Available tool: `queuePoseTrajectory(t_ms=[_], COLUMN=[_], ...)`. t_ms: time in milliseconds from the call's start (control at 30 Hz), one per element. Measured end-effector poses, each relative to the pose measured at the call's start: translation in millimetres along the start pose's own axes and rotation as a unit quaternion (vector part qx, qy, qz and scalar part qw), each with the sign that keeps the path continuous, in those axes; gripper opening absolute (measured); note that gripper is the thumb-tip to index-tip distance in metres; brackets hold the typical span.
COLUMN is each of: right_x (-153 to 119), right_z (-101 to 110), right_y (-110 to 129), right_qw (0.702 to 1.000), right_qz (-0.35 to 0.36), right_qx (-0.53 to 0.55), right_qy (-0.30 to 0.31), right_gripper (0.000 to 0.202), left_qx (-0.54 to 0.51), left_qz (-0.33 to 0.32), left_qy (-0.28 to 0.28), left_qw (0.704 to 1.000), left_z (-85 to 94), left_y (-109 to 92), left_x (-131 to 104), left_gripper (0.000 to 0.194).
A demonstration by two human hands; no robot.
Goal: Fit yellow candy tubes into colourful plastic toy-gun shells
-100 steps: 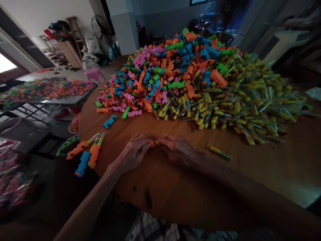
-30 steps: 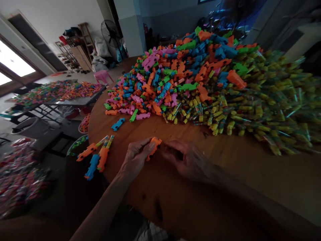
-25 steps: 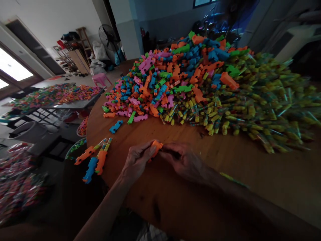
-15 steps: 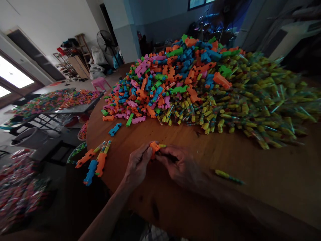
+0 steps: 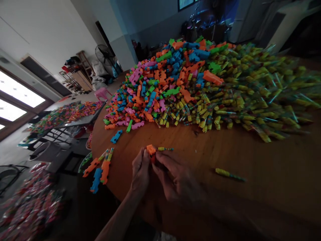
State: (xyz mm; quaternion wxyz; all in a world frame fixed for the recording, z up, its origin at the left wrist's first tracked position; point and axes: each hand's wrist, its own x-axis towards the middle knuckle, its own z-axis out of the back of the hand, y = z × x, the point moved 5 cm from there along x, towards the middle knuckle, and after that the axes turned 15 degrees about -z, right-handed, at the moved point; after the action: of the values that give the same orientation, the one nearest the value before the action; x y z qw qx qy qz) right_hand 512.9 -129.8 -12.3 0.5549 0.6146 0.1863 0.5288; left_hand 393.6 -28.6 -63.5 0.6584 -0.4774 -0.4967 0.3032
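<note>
Near the table's front edge, my left hand (image 5: 140, 167) pinches an orange toy car (image 5: 150, 149) from the left side. The fingers of my right hand (image 5: 175, 174) close on the same car from the right. The car is tilted end-up between the thumbs and fingertips, and its lower part is hidden. Just beyond my right fingers lies a thin yellow wrapped tube (image 5: 165, 149). A second yellow tube with a patterned tail (image 5: 229, 174) rests on the wood to the right. A blue toy car (image 5: 116, 136) sits alone at the left.
A large heap of toy cars (image 5: 150, 90) and yellow wrapped tubes (image 5: 240, 97) covers the back of the round wooden table (image 5: 200, 147). Orange and blue cars (image 5: 96, 180), some with tubes attached, overhang the left edge. Another loaded table (image 5: 67, 115) stands farther left, and bagged items (image 5: 32, 201) lie below.
The orange car has turned in my fingers, showing a different side. More of the yellow tube beyond my right hand shows. The camera view has shifted, revealing more of the left side.
</note>
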Motion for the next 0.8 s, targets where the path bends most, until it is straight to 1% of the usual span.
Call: queuePoseTrajectory(t_ms=[100, 167, 233, 300, 367, 433, 533, 600, 667, 800], right_x=[1, 3, 4, 4, 3, 2, 4, 6, 8, 10], right_z=[0, 1, 3, 3, 2, 2, 1, 1, 1, -4], right_y=[-1, -1, -2, -4, -6, -9, -12, -13, -12, -15], right_qw=[0.999, 0.999, 0.998, 0.997, 0.995, 0.993, 0.988, 0.984, 0.979, 0.965], right_qz=[-0.021, -0.024, -0.036, -0.064, -0.094, -0.116, -0.145, -0.161, -0.172, -0.201], right_qx=[0.02, 0.037, 0.052, 0.05, 0.023, -0.001, 0.014, 0.05, 0.089, 0.137], right_qy=[0.013, 0.01, 0.004, 0.003, 0.008, 0.016, 0.041, 0.058, 0.069, 0.1], right_gripper=[0.028, 0.022, 0.016, 0.014, 0.012, 0.015, 0.018, 0.017, 0.018, 0.017], left_qx=[0.018, 0.027, 0.044, 0.092, 0.172, 0.256, 0.338, 0.361, 0.366, 0.368], left_qz=[0.008, 0.002, -0.025, -0.077, -0.144, -0.199, -0.247, -0.271, -0.295, -0.317], left_qy=[0.007, 0.017, 0.022, 0.028, 0.044, 0.063, 0.066, 0.05, 0.039, 0.044], left_qw=[1.0, 0.999, 0.998, 0.992, 0.974, 0.944, 0.906, 0.891, 0.882, 0.873], left_z=[-4.3, -7.7, -10.0, -10.8, -11.8, -13.6, -14.9, -14.8, -15.4, -17.5], left_y=[-4, -6, -10, -16, -23, -30, -35, -37, -38, -35], left_x=[0, 1, 2, 4, 4, 3, -1, -4, -7, -7], left_gripper=[0.051, 0.052, 0.051, 0.049, 0.045, 0.036, 0.022, 0.018, 0.014, 0.012])
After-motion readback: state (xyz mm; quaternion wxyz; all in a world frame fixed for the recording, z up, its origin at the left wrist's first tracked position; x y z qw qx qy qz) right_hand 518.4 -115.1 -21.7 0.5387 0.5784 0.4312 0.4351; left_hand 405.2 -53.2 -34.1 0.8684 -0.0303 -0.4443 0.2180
